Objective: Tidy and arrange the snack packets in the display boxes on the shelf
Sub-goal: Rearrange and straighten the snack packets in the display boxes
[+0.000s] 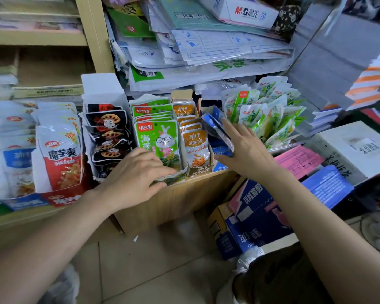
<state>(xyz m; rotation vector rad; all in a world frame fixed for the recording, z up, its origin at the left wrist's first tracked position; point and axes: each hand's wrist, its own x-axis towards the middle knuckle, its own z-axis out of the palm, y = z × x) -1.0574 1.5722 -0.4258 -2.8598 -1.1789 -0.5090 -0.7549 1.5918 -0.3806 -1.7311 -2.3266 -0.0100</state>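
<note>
Left hand [132, 176]: loose and holding nothing, fingers nearly straight, tips resting on the lower front of the green packets [157, 137] at the lip of their display box. Right hand [249, 150]: gripping a small stack of blue packets [216, 127], thumb stretched under it, fingers spread along its right side. That stack is tilted and sits above more blue packs in the box just right of the orange packets [195, 145].

Head view, only 1 camera. All boxes stand in a row on the wooden shelf [173, 200]. From my left: red-and-white packets [59, 154] upright in 2 boxes, black packets [108, 132] crooked in a torn white box, then green, orange, blue. Green and orange packs stand upright, faces forward, in neat files. Pale green packets [270, 115] are fanned out loosely in a clear tray just right of my right hand, leaning several ways.

Messy paper pile [206, 47] is stacked above the boxes. Pink sheet [298, 159] lies right of my right wrist. Blue carton [257, 218] sits on the floor below the shelf, under my right forearm.
</note>
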